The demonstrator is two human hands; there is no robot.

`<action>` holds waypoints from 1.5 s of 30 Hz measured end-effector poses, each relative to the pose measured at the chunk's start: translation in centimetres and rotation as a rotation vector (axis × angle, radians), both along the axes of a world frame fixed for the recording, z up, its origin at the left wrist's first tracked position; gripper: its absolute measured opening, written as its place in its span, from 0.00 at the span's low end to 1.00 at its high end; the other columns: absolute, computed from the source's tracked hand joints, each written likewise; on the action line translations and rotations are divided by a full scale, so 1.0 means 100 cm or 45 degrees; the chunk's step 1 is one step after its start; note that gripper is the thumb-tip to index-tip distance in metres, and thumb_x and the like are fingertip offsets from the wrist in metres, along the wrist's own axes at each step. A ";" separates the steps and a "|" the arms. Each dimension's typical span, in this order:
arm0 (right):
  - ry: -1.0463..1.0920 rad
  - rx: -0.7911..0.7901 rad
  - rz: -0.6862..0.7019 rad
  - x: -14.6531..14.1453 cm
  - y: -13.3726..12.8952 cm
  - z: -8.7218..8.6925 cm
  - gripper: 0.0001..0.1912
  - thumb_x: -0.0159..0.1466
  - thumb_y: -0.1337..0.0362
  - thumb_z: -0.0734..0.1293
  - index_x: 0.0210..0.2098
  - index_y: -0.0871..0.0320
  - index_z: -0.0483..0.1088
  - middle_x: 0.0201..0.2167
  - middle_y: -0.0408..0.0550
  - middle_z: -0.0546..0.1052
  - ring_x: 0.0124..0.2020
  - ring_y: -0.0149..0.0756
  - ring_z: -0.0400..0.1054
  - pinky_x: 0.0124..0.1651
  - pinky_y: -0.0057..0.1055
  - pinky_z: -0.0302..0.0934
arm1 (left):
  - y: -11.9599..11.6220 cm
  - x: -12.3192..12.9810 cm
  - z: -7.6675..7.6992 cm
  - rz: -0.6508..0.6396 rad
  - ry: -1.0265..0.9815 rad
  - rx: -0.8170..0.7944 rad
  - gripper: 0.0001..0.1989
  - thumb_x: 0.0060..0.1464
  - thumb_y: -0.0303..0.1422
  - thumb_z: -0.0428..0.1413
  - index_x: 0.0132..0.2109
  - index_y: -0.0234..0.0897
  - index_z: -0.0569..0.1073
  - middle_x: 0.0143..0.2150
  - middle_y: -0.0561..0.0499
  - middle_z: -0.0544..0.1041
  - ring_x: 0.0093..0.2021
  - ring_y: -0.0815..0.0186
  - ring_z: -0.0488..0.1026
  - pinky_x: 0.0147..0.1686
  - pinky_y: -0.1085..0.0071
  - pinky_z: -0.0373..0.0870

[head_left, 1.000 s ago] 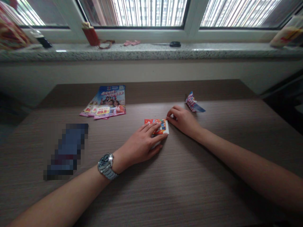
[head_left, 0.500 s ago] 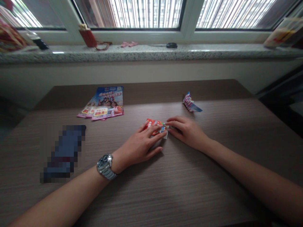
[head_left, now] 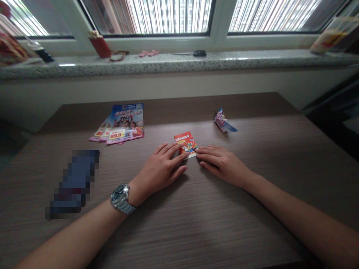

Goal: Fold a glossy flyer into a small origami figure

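A small red leaflet with printed figures and lettering lies on the table between my hands, its printed side up. It looks folded, though I cannot tell how many layers it has. My left hand, wearing a metal watch at the wrist, rests palm down with stretched fingers; its fingertips cover the leaflet's lower left part. From the other side, the fingertips of my right hand touch the leaflet's right edge, with the fingers extended and lying low on the table.
Several blue and pink flyers lie fanned out at the back left. A folded paper piece stands at the back right. A blurred-out dark object lies on the left. Scissors and a red container are on the windowsill.
The leaflet has turned so its top points away from me, and more of its printed face shows. My left hand has drawn slightly left; my right fingers have come down a little toward me.
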State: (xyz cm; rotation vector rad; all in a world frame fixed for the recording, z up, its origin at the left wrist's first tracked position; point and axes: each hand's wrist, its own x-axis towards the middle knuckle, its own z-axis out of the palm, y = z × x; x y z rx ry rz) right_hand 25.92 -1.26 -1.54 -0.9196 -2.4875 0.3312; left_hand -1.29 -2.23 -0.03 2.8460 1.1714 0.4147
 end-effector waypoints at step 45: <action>0.346 -0.259 -0.048 -0.004 0.004 0.006 0.10 0.72 0.66 0.63 0.44 0.53 0.77 0.44 0.50 0.82 0.46 0.39 0.77 0.52 0.38 0.71 | 0.000 0.004 -0.004 0.025 -0.078 0.028 0.19 0.68 0.28 0.51 0.64 0.40 0.67 0.59 0.45 0.77 0.54 0.59 0.78 0.54 0.63 0.76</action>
